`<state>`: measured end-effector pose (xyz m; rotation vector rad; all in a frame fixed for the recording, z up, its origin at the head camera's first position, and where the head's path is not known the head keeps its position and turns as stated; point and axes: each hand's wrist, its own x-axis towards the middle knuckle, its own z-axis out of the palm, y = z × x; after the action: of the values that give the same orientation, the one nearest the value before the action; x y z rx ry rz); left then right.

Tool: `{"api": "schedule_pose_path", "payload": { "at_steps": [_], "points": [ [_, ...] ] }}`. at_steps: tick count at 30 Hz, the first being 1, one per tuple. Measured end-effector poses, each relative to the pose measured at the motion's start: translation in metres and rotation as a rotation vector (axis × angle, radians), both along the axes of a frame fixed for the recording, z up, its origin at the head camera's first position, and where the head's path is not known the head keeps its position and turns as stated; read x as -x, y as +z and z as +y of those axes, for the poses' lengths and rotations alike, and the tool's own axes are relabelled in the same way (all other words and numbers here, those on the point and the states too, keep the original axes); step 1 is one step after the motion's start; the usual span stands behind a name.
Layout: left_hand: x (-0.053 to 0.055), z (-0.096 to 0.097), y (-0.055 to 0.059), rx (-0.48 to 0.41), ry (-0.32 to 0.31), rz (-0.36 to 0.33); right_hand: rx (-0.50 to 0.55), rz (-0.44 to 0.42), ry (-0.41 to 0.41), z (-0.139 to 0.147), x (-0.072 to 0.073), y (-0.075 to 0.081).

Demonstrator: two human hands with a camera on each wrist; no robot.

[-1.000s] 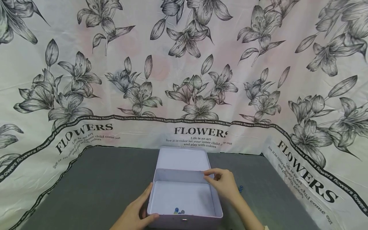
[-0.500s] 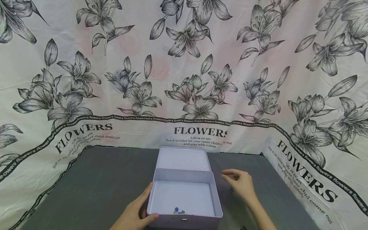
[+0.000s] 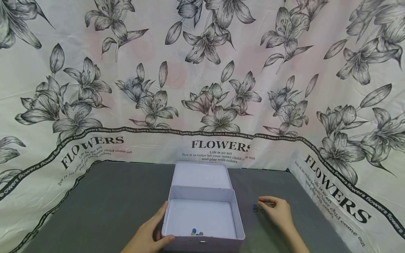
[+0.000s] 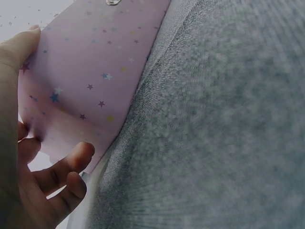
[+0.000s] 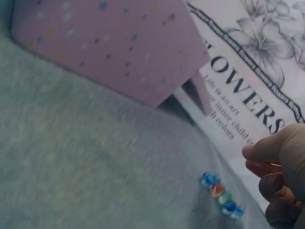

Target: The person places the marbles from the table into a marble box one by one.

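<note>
A pale lilac, star-printed hinged box [image 3: 202, 193] stands on the table with its lid [image 3: 201, 175] laid back. My left hand [image 3: 149, 230] grips its front left corner, thumb at the front rim and fingers along the left side. Inside, near the front wall, lie a few small marbles [image 3: 194, 231]. To the right of the box, my right hand [image 3: 278, 212] hovers beside a short row of coloured glass marbles [image 5: 217, 190] on the cloth. Its thumb and forefinger are bent towards each other, and nothing shows between them.
Grey cloth [image 3: 120, 203] covers the table. Behind and at both sides hangs a white curtain [image 3: 152, 147] with printed flowers and lettering. The box's right wall [image 5: 114, 52] stands between the right hand and the box's inside.
My right hand has moved from above the box's right wall out to the right and down, beside the marbles on the cloth. The left hand and the box have stayed put.
</note>
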<state>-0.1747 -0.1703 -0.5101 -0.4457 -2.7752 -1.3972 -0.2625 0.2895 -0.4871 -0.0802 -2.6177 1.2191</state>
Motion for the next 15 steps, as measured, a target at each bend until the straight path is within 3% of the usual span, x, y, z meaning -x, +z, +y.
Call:
{"api": "schedule_pose_path", "payload": {
  "at_steps": [4, 15],
  "points": [
    [0.0, 0.0, -0.001, 0.006, -0.002, 0.009, -0.009, -0.029, -0.006, 0.004, -0.003, -0.009],
    [0.001, 0.0, 0.0, 0.008, -0.004, 0.01, -0.031, -0.008, -0.025, 0.003, -0.004, -0.023]
  ]
}}
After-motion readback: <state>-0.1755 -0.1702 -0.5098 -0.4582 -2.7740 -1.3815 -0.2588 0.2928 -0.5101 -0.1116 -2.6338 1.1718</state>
